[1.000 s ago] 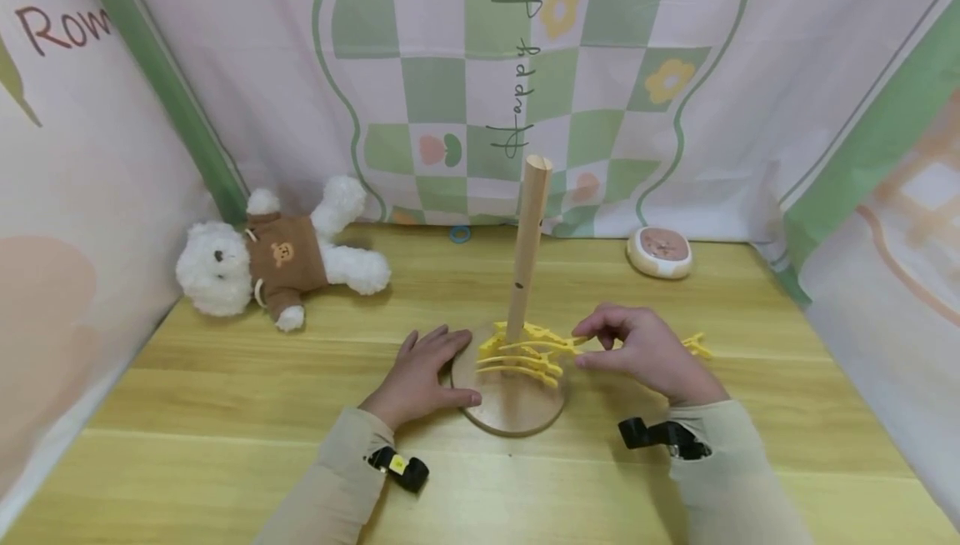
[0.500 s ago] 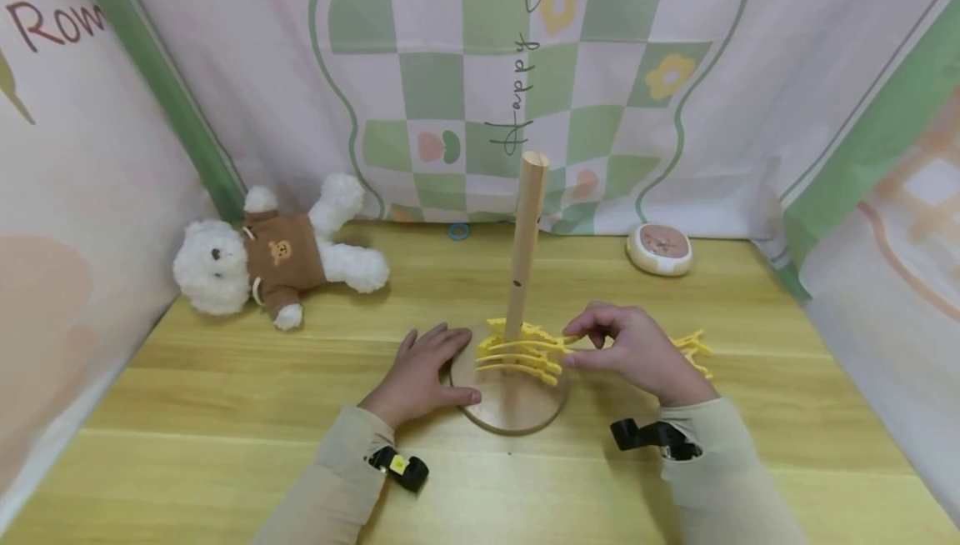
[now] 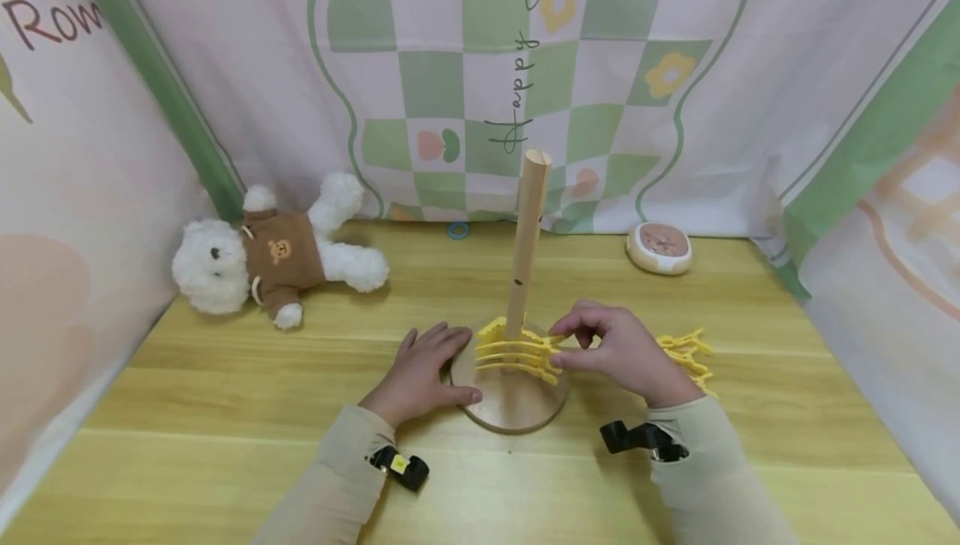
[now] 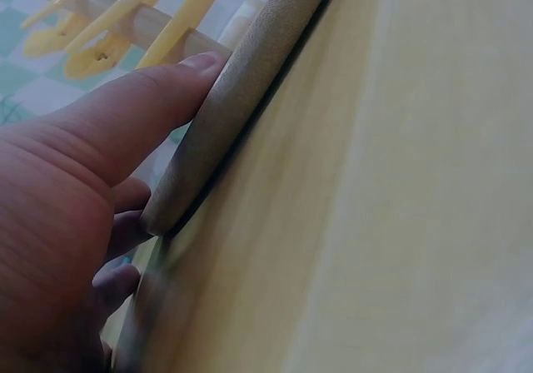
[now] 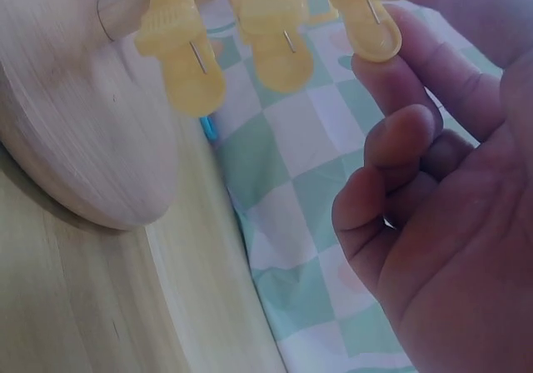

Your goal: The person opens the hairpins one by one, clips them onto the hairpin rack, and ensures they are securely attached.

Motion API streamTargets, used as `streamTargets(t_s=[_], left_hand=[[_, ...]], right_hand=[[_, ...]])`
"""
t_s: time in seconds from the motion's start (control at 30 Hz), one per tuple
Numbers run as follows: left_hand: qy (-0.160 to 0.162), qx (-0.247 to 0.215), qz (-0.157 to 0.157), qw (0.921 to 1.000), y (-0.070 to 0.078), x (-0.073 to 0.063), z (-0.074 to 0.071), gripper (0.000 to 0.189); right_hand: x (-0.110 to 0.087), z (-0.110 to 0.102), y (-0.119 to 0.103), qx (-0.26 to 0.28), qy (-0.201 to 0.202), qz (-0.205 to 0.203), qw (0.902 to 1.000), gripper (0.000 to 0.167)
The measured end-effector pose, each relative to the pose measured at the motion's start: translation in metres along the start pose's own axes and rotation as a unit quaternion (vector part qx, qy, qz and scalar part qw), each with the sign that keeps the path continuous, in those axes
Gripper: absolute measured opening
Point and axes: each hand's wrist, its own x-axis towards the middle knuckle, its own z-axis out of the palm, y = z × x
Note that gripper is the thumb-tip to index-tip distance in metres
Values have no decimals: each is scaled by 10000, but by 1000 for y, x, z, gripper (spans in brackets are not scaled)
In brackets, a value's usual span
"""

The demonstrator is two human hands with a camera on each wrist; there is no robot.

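Observation:
A wooden post (image 3: 527, 245) stands upright on a round wooden base (image 3: 517, 412). Low on the post, yellow plastic hair clips (image 3: 510, 359) sit one above another, their long jaws around the wood. My right hand (image 3: 618, 357) pinches the tail of the top hair clip (image 5: 375, 36) between thumb and index finger, and that clip is at the post too. Two more clip tails (image 5: 193, 77) hang beside it in the right wrist view. On the left side of the base, my left hand (image 3: 423, 374) rests with spread fingers, its thumb (image 4: 179, 82) touching the rim.
Several more yellow clips (image 3: 686, 355) lie on the wooden table (image 3: 225, 437), partly behind the right hand. A white plush bear (image 3: 281, 257) in a brown top lies at the left. At the back are a blue ring (image 3: 458, 230) and a small clock-like object (image 3: 660, 247).
My right hand has moved left with the pinched clip, bringing it onto the post above the other clips. More of the clips on the table show now. The left hand stays on the base.

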Motion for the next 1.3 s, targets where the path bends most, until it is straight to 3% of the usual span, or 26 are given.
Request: streamTargets(t_s=[0.57, 0.73, 0.87, 1.0, 1.13, 1.3], left_hand=[[45, -159, 16, 9999, -1, 0, -2, 93], [3, -208, 3, 9998, 0, 0, 0, 92], [18, -208, -39, 9998, 1, 0, 0, 94], [31, -225, -44, 9997, 1, 0, 1, 93], [28, -229, -49, 9997, -1, -1, 1, 94], [32, -233, -41, 9997, -2, -1, 2, 95]], right_hand=[[0, -1, 1, -2, -127, 95, 9999, 26], [-4, -2, 1, 0, -60, 234, 9997, 34], [-12, -4, 2, 14, 186, 258, 9995, 37], [-21, -6, 6, -114, 601, 90, 9981, 29], [-31, -10, 12, -436, 1021, 25, 9938, 22], [-45, -22, 24, -870, 1254, 201, 9881, 20]])
